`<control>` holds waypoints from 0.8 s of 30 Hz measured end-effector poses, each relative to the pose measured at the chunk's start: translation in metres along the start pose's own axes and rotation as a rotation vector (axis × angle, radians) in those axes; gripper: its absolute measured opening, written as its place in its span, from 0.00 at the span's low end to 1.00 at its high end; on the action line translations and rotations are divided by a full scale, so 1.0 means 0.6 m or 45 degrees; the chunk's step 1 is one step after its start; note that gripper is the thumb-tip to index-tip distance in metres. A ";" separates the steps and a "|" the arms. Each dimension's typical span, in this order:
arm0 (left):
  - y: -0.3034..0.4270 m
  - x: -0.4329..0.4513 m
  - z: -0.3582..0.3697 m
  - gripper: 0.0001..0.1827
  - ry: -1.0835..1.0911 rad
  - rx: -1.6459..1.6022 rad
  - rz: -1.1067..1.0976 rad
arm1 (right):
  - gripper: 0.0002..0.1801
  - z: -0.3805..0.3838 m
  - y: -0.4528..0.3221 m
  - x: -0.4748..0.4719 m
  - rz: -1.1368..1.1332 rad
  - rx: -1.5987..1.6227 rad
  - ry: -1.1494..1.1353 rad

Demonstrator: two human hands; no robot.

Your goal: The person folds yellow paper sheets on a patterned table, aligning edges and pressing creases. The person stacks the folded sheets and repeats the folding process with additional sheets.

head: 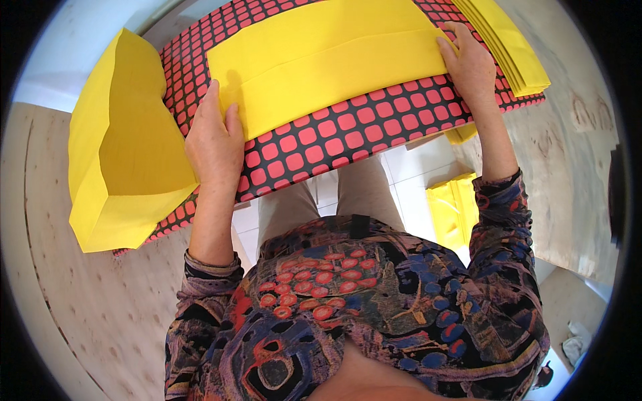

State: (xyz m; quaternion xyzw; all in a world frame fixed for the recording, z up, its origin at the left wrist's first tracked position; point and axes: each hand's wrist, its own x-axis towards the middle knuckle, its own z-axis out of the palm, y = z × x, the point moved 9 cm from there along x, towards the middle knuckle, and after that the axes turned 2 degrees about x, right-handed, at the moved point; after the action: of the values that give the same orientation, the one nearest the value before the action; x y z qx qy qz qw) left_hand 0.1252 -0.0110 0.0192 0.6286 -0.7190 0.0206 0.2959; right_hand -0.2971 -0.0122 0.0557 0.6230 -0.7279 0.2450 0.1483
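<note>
A flat, folded yellow piece (331, 65), paper or thin fabric, lies across a red-and-black patterned cover (321, 130). A fold line runs along its length. My left hand (215, 135) holds its left edge, thumb on the near side and fingers along the end. At the opposite end, my right hand (469, 62) grips the right edge between thumb and fingers. Beside my left hand stands an opened yellow bag (133, 150) of similar material, its mouth facing me.
A stack of folded yellow pieces (516, 50) rests on the cover's right end. Wooden boards (100, 301) extend at the left, and a wooden surface (567, 150) at the right. Below, a yellow bundle (454, 210) lies near the white tiled floor (406, 175).
</note>
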 end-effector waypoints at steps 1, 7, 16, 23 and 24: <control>-0.003 0.001 0.003 0.24 -0.008 0.009 -0.008 | 0.20 0.002 -0.001 0.000 -0.011 0.012 -0.012; -0.007 0.004 0.010 0.21 0.044 0.082 0.049 | 0.17 0.003 -0.017 -0.001 -0.103 0.035 0.081; 0.132 -0.013 -0.005 0.25 0.181 0.301 0.557 | 0.16 0.025 -0.008 0.007 -0.110 -0.019 0.093; 0.240 -0.053 0.080 0.38 -0.280 -0.155 0.789 | 0.17 0.043 -0.012 0.020 -0.112 0.009 0.031; 0.237 -0.051 0.090 0.41 -0.337 -0.121 0.758 | 0.17 0.045 -0.010 0.021 -0.092 -0.013 0.007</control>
State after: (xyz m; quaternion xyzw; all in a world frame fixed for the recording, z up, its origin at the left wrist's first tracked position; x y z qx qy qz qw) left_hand -0.0253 0.0246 0.0095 0.3735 -0.9036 -0.0093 0.2097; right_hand -0.2913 -0.0380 0.0407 0.6475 -0.7057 0.2375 0.1621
